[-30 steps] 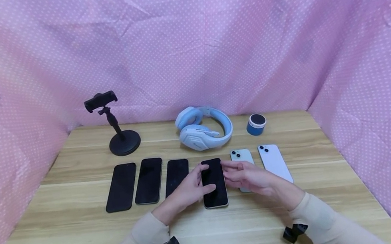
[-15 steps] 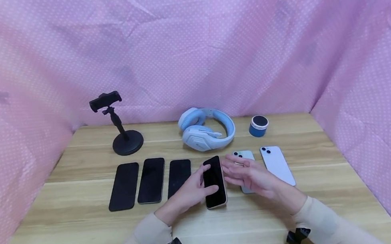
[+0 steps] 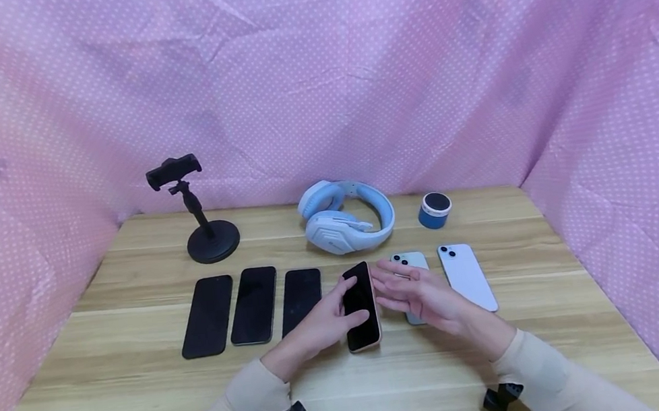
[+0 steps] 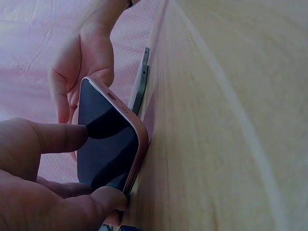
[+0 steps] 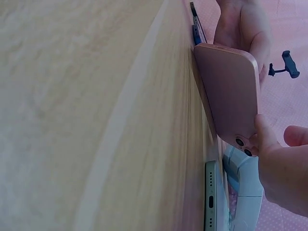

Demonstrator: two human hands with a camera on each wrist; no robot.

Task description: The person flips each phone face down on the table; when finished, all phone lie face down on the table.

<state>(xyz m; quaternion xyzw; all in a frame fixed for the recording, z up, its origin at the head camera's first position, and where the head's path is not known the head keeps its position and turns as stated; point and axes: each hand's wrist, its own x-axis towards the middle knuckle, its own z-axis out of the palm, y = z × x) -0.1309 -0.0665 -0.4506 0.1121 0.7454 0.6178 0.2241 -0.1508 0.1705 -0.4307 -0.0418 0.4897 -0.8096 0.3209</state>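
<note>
A smartphone (image 3: 363, 327) with a dark screen and pink frame stands tilted on its left long edge, the right edge raised. My left hand (image 3: 317, 325) grips it, thumb across the screen and fingers at the left edge. Its pink back and two camera lenses show in the right wrist view. Beside the raised edge is my right hand (image 3: 428, 297), fingers extended; one fingertip (image 5: 260, 132) touches the phone near the lenses. A pale green phone (image 3: 414, 260), partly hidden behind the right hand, lies face down.
Three dark phones lie in a row on the left, the nearest being a black phone (image 3: 302, 295). A white phone (image 3: 467, 278) lies at right. Behind stand a black phone stand (image 3: 213, 240), a blue-white headset (image 3: 346, 220) and a small blue speaker (image 3: 434, 211). Pink cloth (image 3: 316, 85) surrounds the table.
The phone has gone from lying flat to tilted, its right edge rising. My right fingers have spread slightly beside it. During the last half second little differs.
</note>
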